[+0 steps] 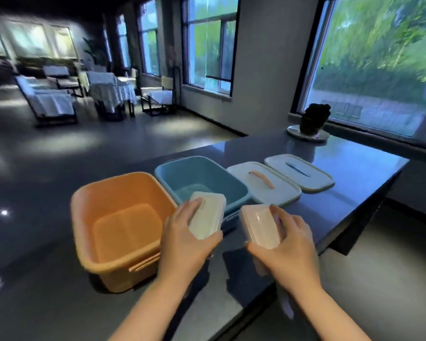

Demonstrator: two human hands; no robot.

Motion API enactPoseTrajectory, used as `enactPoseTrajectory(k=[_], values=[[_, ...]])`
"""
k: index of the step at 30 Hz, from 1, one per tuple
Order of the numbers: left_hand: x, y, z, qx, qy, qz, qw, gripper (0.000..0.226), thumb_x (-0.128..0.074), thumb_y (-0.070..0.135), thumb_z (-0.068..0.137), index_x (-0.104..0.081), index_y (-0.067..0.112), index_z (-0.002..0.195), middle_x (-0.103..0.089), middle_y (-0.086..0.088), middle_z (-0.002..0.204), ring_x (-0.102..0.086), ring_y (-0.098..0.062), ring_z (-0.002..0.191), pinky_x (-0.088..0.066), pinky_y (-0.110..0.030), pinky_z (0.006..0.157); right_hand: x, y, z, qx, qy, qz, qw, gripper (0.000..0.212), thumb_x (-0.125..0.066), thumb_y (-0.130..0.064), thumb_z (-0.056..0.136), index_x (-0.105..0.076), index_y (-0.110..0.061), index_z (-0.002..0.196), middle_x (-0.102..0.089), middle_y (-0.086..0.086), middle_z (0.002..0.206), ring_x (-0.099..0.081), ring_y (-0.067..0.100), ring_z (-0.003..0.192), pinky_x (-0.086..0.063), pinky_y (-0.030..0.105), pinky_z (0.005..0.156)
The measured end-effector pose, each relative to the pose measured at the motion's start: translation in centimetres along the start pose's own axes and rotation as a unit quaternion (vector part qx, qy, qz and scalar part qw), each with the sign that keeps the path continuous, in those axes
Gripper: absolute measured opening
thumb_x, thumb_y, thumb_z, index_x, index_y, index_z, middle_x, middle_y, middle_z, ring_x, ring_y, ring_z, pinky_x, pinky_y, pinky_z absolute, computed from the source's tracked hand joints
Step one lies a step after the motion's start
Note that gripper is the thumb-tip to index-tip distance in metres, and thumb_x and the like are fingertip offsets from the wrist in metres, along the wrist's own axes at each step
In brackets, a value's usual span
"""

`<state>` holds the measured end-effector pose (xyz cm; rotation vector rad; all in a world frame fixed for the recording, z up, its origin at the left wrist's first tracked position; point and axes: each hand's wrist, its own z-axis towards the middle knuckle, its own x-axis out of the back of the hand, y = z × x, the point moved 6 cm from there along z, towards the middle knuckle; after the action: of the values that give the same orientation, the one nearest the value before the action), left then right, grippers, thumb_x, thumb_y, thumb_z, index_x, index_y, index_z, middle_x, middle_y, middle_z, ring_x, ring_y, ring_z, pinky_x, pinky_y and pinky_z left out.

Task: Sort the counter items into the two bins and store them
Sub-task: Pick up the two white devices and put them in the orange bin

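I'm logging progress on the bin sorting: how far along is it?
Early. Done: both lids are off, lying right of the bins. In hand: the left hand and right hand each hold a small white box. Left: the orange bin and blue bin look empty.

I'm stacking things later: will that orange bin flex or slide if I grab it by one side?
The orange bin looks like thin, empty plastic, so probably light and slightly flexible at its rim. On the glossy counter it would likely slide rather than tip, given its wide base.

Counter: bins, lids, perhaps plant.
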<state>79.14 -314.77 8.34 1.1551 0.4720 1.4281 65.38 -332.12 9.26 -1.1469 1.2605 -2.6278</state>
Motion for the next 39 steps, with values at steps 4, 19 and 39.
enactPoseTrajectory(k=[4, 19, 39], values=[[3.5, -2.8, 2.8, 0.041, 0.074, 0.032, 0.996, 0.073, -0.078, 0.032, 0.057, -0.055, 0.034, 0.126, -0.051, 0.020, 0.124, -0.046, -0.009, 0.113, -0.046, -0.033, 0.092, -5.1, -2.8, 4.2, 0.041, -0.064, 0.023, 0.997, 0.096, -0.062, -0.065, 0.043, -0.042, -0.043, 0.134, -0.039, -0.021, 0.107, -0.040, 0.007, 0.113, -0.035, 0.028, 0.077], [11.6, -8.0, 7.9, 0.130, 0.289, 0.176, 0.932, 0.074, -0.083, 0.028, 0.056, -0.058, 0.029, 0.126, -0.050, 0.022, 0.127, -0.043, -0.004, 0.116, -0.042, -0.034, 0.098, -20.4, -11.2, 14.0, 0.202, -0.256, 0.099, 0.940, 0.089, -0.069, -0.055, 0.047, -0.037, -0.047, 0.130, -0.038, -0.022, 0.104, -0.039, 0.004, 0.108, -0.036, 0.026, 0.076], [19.5, -14.4, 7.7, 0.166, 0.237, 0.145, 0.946, 0.071, -0.079, 0.036, 0.051, -0.057, 0.045, 0.118, -0.042, 0.051, 0.112, -0.044, -0.001, 0.113, -0.047, -0.040, 0.092, -38.0, -18.2, 9.7, 0.356, -0.508, -0.128, 0.774, 0.100, -0.079, -0.054, 0.049, -0.040, -0.034, 0.140, -0.058, -0.007, 0.124, -0.054, 0.016, 0.112, -0.048, 0.030, 0.086]])
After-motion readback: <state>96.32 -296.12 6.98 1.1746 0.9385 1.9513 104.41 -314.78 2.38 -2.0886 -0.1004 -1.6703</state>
